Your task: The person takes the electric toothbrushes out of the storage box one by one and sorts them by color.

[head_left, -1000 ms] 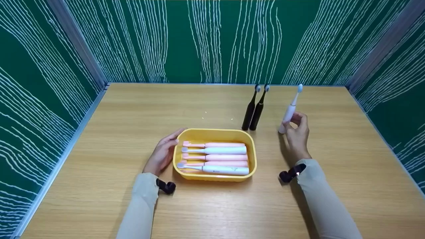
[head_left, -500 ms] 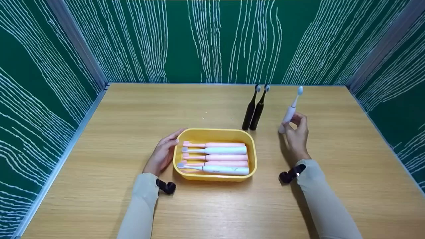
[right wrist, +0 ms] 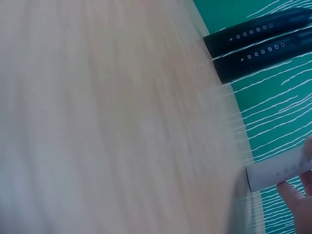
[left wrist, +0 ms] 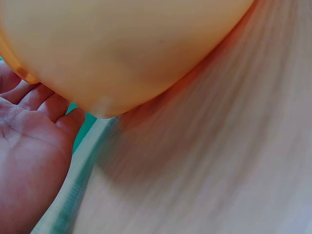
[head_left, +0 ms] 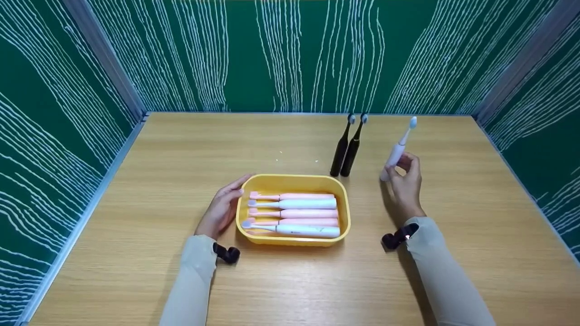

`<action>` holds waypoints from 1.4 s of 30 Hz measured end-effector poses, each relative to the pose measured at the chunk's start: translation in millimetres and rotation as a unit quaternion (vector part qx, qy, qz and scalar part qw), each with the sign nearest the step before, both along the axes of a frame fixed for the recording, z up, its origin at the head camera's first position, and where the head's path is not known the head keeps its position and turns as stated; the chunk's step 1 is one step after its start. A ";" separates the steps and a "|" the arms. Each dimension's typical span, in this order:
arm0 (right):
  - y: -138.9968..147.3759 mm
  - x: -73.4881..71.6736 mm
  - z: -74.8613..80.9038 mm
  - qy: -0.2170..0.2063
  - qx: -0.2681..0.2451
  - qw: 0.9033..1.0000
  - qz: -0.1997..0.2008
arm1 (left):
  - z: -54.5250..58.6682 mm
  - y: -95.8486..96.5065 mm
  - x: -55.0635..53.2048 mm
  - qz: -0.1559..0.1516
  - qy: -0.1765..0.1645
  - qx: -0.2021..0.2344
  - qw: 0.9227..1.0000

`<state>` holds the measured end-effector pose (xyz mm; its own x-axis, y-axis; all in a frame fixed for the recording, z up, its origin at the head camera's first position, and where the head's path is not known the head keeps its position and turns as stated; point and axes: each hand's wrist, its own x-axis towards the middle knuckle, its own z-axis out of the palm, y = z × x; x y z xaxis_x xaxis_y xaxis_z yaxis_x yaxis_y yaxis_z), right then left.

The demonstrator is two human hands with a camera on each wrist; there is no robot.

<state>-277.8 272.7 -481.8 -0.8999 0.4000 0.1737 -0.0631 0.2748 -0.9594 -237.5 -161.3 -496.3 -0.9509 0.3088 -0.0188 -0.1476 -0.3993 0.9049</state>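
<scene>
"Holding?"

"My right hand pinches one smooth, upright white toothbrush near two black toothbrushes; my left hand, fingers loosely straight, touches the rounded yellow bin."

"Inside?"

"Two white brushes, at least three pink ones."

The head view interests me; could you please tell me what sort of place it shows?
Probably a small recording booth: green panels with white wavy lines enclose the wood-grain table behind and at both sides, grey posts stand at the back corners, and small black wrist-worn devices look like cameras.
</scene>
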 end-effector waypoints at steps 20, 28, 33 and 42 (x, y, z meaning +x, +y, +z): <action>2.9 2.9 0.2 0.006 -0.018 0.999 0.030 | 1.0 -0.4 0.9 0.000 -0.005 0.000 1.000; 5.9 6.2 2.4 0.001 -0.007 1.000 0.028 | 1.7 0.1 0.4 0.002 -0.007 -0.001 1.000; 7.2 7.9 3.7 0.005 -0.010 1.000 0.025 | 1.7 -0.2 0.8 0.000 -0.007 0.003 1.000; 10.7 9.5 6.2 0.059 -0.004 0.998 0.010 | 3.3 1.5 0.9 0.004 -0.011 -0.007 1.000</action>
<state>-268.3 283.4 -475.6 -0.8807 0.3844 0.2767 -0.1818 0.2650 -0.9470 -236.6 -159.8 -493.0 -0.9525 0.3014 -0.0437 -0.1642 -0.3873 0.9072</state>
